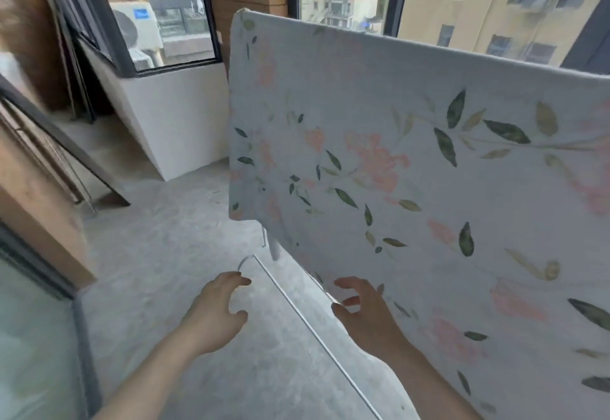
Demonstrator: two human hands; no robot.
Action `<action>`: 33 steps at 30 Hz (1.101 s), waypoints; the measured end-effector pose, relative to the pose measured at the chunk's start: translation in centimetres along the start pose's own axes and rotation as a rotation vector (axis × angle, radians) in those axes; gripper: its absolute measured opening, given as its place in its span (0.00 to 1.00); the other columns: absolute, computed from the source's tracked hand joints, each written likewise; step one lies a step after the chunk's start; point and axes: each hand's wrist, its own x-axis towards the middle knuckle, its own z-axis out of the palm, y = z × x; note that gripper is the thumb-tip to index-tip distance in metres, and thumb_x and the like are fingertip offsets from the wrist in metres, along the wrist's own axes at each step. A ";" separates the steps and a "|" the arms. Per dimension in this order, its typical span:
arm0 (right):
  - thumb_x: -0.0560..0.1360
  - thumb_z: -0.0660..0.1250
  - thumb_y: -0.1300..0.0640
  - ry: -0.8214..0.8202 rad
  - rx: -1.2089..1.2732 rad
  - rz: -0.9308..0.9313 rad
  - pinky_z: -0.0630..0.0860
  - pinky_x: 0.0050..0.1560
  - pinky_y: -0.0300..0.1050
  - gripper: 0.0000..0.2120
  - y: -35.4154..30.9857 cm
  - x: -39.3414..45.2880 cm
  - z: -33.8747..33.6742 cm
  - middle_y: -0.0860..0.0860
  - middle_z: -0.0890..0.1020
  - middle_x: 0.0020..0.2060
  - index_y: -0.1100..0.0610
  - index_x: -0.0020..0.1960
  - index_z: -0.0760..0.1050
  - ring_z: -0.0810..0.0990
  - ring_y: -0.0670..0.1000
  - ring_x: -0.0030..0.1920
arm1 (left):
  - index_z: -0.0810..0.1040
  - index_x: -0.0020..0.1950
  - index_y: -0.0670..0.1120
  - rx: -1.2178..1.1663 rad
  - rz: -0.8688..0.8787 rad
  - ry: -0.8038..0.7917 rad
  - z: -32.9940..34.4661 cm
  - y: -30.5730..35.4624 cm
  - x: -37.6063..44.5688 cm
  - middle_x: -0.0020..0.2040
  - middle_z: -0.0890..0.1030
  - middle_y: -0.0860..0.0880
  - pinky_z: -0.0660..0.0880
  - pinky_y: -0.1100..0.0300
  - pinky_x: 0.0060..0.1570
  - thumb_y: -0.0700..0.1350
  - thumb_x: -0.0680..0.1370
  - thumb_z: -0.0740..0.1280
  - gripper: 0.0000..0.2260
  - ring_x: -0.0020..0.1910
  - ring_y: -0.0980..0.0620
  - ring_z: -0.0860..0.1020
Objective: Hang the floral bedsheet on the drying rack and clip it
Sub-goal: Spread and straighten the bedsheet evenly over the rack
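1. The floral bedsheet (412, 172) hung draped over the top of the drying rack (313, 330), filling the right half of the head view. Its upper edge ran from the upper centre down toward the right edge of the frame; its left edge hung roughly straight, ending in a lower corner above the floor.
2. Only small parts of the rack showed: a thin white rod running diagonally from between the hands to the bottom of the frame, and a short white post below the sheet's lower left corner.
3. No clip could be made out on the sheet's top edge; the frame was somewhat blurred.
4. Left hand (219, 307): fingers loosely curled and apart, holding nothing, hovering over the concrete floor (158, 254) just left of the white rod.
5. Right hand (363, 310): fingers spread and relaxed, gripping nothing, positioned at the sheet's lower edge. Contact with the fabric could not be determined.
6. Surroundings: dark-framed windows (175, 13) behind the sheet, an air-conditioner unit (137, 28) outside the left pane, and a white low wall (178, 116) under it.
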 end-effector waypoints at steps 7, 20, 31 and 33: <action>0.78 0.72 0.56 -0.130 0.033 0.013 0.73 0.44 0.28 0.17 -3.7 8.1 6.4 0.39 0.76 0.62 0.42 0.63 0.74 0.81 0.37 0.46 | 0.70 0.75 0.55 -0.076 -0.040 0.041 -3.3 -4.3 4.5 0.77 0.64 0.58 0.63 0.63 0.71 0.44 0.77 0.67 0.26 0.76 0.54 0.65; 0.77 0.73 0.56 -0.188 0.099 0.123 0.72 0.41 0.27 0.16 -7.9 30.4 17.6 0.42 0.80 0.57 0.42 0.59 0.73 0.80 0.36 0.36 | 0.68 0.76 0.57 -0.088 -0.147 -0.018 -11.9 -13.3 22.7 0.78 0.61 0.61 0.65 0.62 0.70 0.47 0.80 0.66 0.24 0.77 0.55 0.63; 0.78 0.72 0.57 -0.172 0.093 0.105 0.76 0.43 0.33 0.17 -15.6 46.4 25.4 0.44 0.79 0.56 0.45 0.62 0.72 0.82 0.45 0.42 | 0.68 0.76 0.56 -0.133 -0.126 0.021 -21.4 -21.9 35.4 0.78 0.62 0.61 0.62 0.66 0.66 0.46 0.80 0.66 0.24 0.76 0.57 0.64; 0.77 0.72 0.57 -0.143 0.099 0.110 0.80 0.49 0.44 0.17 -16.9 48.4 26.4 0.43 0.80 0.56 0.45 0.62 0.72 0.83 0.49 0.44 | 0.69 0.76 0.57 -0.140 -0.083 0.029 -23.3 -23.2 38.2 0.78 0.62 0.61 0.61 0.67 0.65 0.45 0.80 0.66 0.24 0.77 0.58 0.63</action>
